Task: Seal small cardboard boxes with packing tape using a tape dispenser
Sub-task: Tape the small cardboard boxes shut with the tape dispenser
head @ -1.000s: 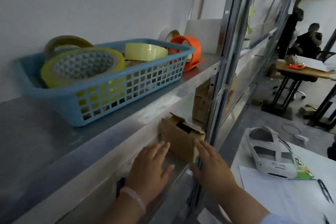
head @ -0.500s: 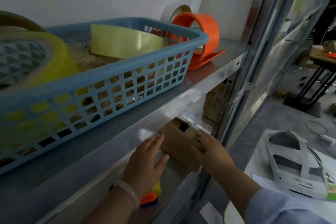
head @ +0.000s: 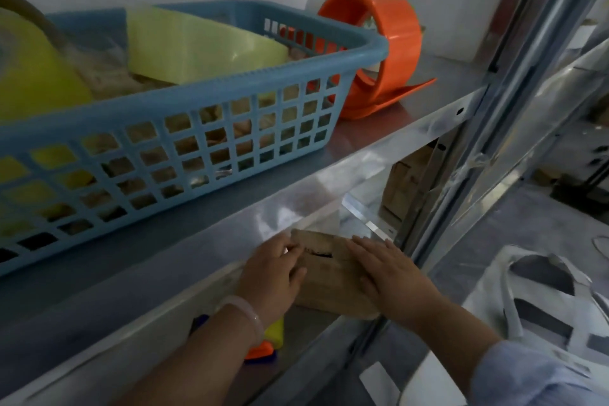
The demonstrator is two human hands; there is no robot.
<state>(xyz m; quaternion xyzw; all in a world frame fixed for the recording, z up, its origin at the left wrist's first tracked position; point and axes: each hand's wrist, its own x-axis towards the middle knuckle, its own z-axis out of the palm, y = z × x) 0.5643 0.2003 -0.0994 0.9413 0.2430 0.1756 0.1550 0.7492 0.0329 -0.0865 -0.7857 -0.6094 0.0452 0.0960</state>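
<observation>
Okay, small cardboard box [head: 329,277] on the lower shelf [head: 306,336], between my hands: left hand [head: 273,277] curls round its edge, right hand [head: 392,277] presses flat. Looks light and crushable, flaps loose, so I'd hold the sides gently.

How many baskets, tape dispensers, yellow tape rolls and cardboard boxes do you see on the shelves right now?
Baskets: 1, the blue basket
Tape dispensers: 1, the orange dispenser
Yellow tape rolls: 2, bright yellow roll and pale yellow roll, both in the basket
Cardboard boxes: 2, small box between left hand and right hand, back box partly hidden
Total: 6
</observation>
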